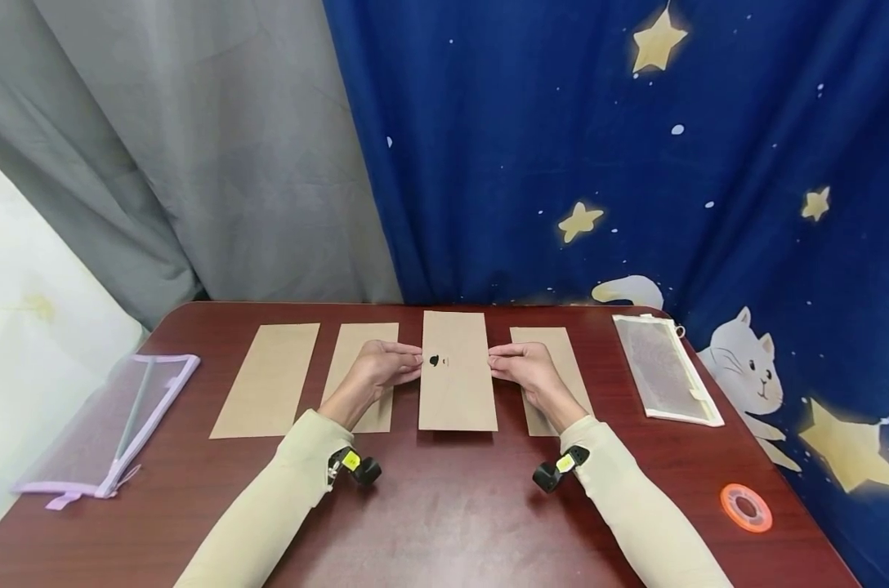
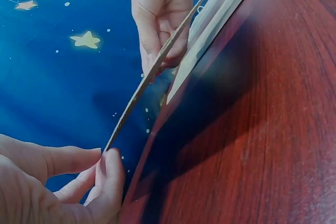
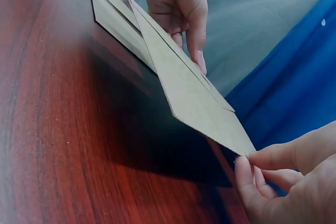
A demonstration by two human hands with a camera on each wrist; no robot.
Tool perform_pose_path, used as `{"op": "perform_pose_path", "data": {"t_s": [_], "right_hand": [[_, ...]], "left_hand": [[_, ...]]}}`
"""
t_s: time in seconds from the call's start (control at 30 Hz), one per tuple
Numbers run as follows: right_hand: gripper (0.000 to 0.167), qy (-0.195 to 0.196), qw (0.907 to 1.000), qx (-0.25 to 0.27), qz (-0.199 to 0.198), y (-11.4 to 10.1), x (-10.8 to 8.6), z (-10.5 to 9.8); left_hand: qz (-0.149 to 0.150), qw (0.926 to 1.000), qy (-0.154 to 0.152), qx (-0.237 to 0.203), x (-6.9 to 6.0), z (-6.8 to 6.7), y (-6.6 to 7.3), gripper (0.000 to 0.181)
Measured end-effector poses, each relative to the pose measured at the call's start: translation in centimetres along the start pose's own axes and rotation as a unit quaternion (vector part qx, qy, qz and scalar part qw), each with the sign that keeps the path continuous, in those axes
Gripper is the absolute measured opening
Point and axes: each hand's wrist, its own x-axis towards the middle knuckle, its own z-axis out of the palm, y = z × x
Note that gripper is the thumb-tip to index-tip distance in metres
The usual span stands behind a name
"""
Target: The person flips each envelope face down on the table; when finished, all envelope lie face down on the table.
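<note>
A brown kraft-paper envelope is held above the table, with a small black printed mark left of its middle. My left hand pinches its left edge between thumb and fingers. On the opposite edge, my right hand has the same kind of pinch. Seen in the right wrist view, the underside of the envelope shows a seam line. Both wrist views show it raised off the tabletop, casting a shadow. Three similar brown paper pieces lie flat: one far left, one partly behind my left hand, one partly behind my right.
A purple-edged mesh zip pouch lies at the table's left side. At the right are a white-edged mesh pouch and an orange tape roll near the edge. Grey and blue star-patterned curtains hang behind the dark red table.
</note>
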Motion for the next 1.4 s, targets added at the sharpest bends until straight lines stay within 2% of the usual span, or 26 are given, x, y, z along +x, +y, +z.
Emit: {"op": "perform_pose_path", "data": {"t_s": [0.17,0.33,0.57,0.73,0.83,0.9,0.93,1.0,1.03,1.07,1.1,1.17,1.2,1.27,1.33,1.4], "right_hand": [[0.034,0.009,0.9999,0.002,0.006,-0.1,-0.2,0.2],[0.035,0.010,0.9999,0.009,0.008,0.1,-0.1,0.4],[0.034,-0.001,0.9999,0.010,0.011,0.6,0.1,1.1],[0.033,0.001,0.9999,0.011,0.008,0.6,-0.1,1.2],[0.031,0.009,1.0000,0.001,0.001,0.2,-0.2,1.0],[0.027,0.037,0.9971,-0.058,-0.033,-0.4,-0.3,0.9],[0.026,0.053,0.9913,-0.103,-0.062,-0.8,-0.4,0.9],[0.024,0.093,0.9696,-0.190,-0.123,-1.6,-0.9,1.4],[0.023,0.112,0.9534,-0.234,-0.154,-2.0,-1.4,1.8],[0.022,0.124,0.9329,-0.281,-0.188,-2.6,-2.0,2.4],[0.021,0.123,0.9167,-0.308,-0.222,-3.0,-2.6,3.2],[0.014,0.105,0.8933,-0.338,-0.277,-3.7,-4.0,4.8],[0.011,0.096,0.8817,-0.356,-0.294,-4.0,-4.6,5.7],[0.016,0.086,0.8521,-0.402,-0.324,-4.2,-5.7,7.1],[0.024,0.102,0.8249,-0.446,-0.332,-4.2,-6.4,8.1],[0.024,0.117,0.7993,-0.491,-0.327,-4.1,-6.9,8.9]], "left_hand": [[-0.009,0.9997,0.013,-0.016,0.1,-0.2,-0.1,0.031],[-0.014,0.9992,0.007,-0.037,-0.1,-0.4,0.2,0.034],[0.000,0.9987,-0.003,-0.051,-0.8,-0.4,1.5,0.033],[0.004,0.9994,-0.008,-0.035,-1.1,0.1,2.6,0.030],[0.002,0.9998,-0.003,-0.021,-1.2,0.6,3.3,0.030],[0.003,0.9999,0.003,-0.015,-1.1,0.9,3.7,0.030],[0.003,0.9999,0.006,-0.013,-1.1,1.1,3.9,0.030],[0.004,0.9999,0.010,-0.012,-0.9,1.4,4.1,0.031],[0.006,0.9998,0.013,-0.013,-0.9,1.5,4.2,0.031],[0.006,0.9997,0.017,-0.015,-0.8,1.6,4.3,0.032],[0.007,0.9996,0.020,-0.018,-0.8,1.8,4.3,0.032],[0.012,0.9993,0.026,-0.022,-0.8,2.0,4.4,0.030],[0.017,0.9992,0.029,-0.022,-0.8,2.2,4.4,0.029],[0.026,0.9989,0.033,-0.022,-0.8,2.6,4.6,0.028],[0.035,0.9985,0.037,-0.021,-0.8,2.9,4.7,0.026],[0.040,0.9981,0.040,-0.023,-0.8,3.1,4.7,0.025]]}}
